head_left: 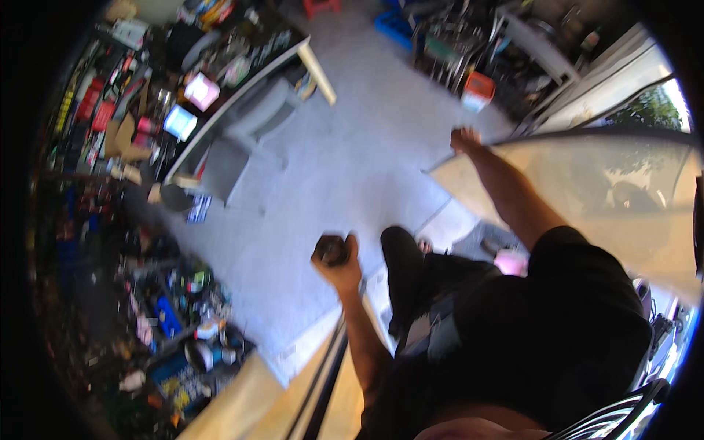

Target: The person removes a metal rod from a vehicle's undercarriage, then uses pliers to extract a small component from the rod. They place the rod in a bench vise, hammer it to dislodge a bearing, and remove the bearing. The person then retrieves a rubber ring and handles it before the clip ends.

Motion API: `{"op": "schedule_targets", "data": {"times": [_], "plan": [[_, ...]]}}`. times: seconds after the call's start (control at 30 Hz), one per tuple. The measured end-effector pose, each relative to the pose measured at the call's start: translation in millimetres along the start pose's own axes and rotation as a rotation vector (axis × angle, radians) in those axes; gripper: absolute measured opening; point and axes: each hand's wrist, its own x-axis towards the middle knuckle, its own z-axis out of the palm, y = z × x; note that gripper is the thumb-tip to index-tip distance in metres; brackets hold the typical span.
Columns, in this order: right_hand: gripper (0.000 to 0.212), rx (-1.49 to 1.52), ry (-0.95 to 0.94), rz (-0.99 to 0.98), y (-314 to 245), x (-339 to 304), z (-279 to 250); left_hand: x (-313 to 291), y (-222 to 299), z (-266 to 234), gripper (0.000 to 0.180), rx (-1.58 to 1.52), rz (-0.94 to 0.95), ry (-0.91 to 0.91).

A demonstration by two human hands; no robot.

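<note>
My left hand (342, 268) is closed around a dark, round object (334, 250), seen from above in front of my body. Its kind is too blurred to tell. Further ahead, my right arm reaches out over a large beige door panel (579, 183). The right hand (466, 139) is closed at this panel's far edge, with its fingers curled. My dark-clothed leg (402, 257) is stretched forward beside the door threshold (440, 213).
A grey chair (224, 169) stands by a cluttered table (312, 62) at the far left. Crowded shelves (172, 315) line the near left. An orange-and-white bucket (477, 91) sits at the far right. Another beige panel (249, 400) is at the lower left.
</note>
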Motion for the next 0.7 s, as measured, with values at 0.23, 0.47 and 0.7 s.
{"op": "schedule_targets", "data": {"times": [0.23, 0.47, 0.7], "plan": [[0.039, 0.384, -0.068, 0.417, 68.5, 102.0, -20.8, 233.3, 40.4, 105.4, 0.021, -0.058, 0.108, -0.225], [0.033, 0.008, -0.277, 0.003, 109.5, 188.9, -28.2, 439.8, 79.2, 287.6, 0.027, -0.333, -0.087, -0.494], [0.023, 0.277, -0.218, 0.151, 110.6, 311.9, 19.4, 614.2, 60.3, 488.6, 0.025, -0.241, -0.080, -0.814]]}}
